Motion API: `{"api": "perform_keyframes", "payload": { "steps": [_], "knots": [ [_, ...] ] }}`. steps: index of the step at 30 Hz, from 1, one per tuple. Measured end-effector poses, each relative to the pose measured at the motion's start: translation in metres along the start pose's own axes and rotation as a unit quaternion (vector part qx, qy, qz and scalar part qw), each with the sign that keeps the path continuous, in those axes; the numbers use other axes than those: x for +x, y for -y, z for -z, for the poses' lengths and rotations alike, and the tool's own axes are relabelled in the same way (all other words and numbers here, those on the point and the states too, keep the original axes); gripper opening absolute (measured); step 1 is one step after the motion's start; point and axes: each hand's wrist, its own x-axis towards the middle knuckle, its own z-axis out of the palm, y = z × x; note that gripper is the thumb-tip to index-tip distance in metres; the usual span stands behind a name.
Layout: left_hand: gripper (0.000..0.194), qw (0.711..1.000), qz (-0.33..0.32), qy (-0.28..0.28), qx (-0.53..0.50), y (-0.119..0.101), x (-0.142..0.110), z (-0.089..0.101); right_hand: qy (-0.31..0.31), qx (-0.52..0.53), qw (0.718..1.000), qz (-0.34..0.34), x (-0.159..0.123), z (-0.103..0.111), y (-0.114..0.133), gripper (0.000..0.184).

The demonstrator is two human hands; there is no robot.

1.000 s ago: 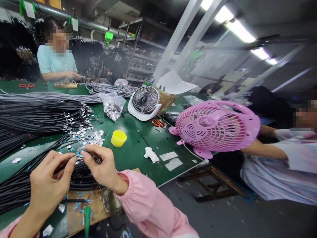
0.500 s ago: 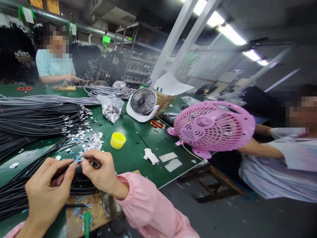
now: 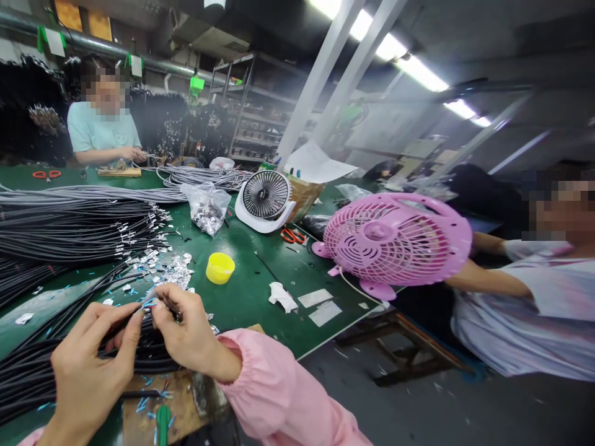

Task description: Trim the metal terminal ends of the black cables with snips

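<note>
Thumb and fingertips of my left hand (image 3: 95, 359) pinch a black cable close to its stripped end; most of the cable is hidden by the hand. Thin blue wires (image 3: 149, 303) stick out of that end. My right hand (image 3: 188, 331) is closed on the wires, its fingertips almost touching those of the left. Something dark shows inside the right palm, too hidden to name. Black cables (image 3: 28, 387) lie under both hands. Below them, a wooden board (image 3: 183, 409) carries blue scraps, another cable end and a green handle (image 3: 162, 424).
Foil scraps (image 3: 174, 271), a yellow ring-shaped container (image 3: 220, 268) and a plastic bag of small parts (image 3: 209, 210) lie beyond my hands. A white fan (image 3: 264, 195), red-handled scissors (image 3: 292, 236) and a pink fan (image 3: 381, 238) stand farther right. One co-worker sits across, another at right.
The view has shifted slightly, so the scene sits a little lower and to the left. My fingers have moved slightly at the blue wires, both hands keeping their grip.
</note>
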Motion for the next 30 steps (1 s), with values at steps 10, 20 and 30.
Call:
{"api": "perform_keyframes", "payload": {
  "steps": [10,20,30],
  "knots": [
    [0.015,1.0,-0.01,0.013,-0.025,-0.001,0.002,0.002,0.105,0.123,0.985,-0.055,0.008,0.005,-0.004,0.019],
    [0.013,1.0,-0.007,0.003,-0.023,-0.002,0.004,0.004,0.012,0.08,0.996,-0.029,0.0,0.007,0.003,0.012],
    [0.016,0.999,0.022,0.018,-0.02,-0.005,0.0,0.005,-0.011,0.046,0.999,-0.01,0.003,0.005,0.002,0.014]
  ]
}}
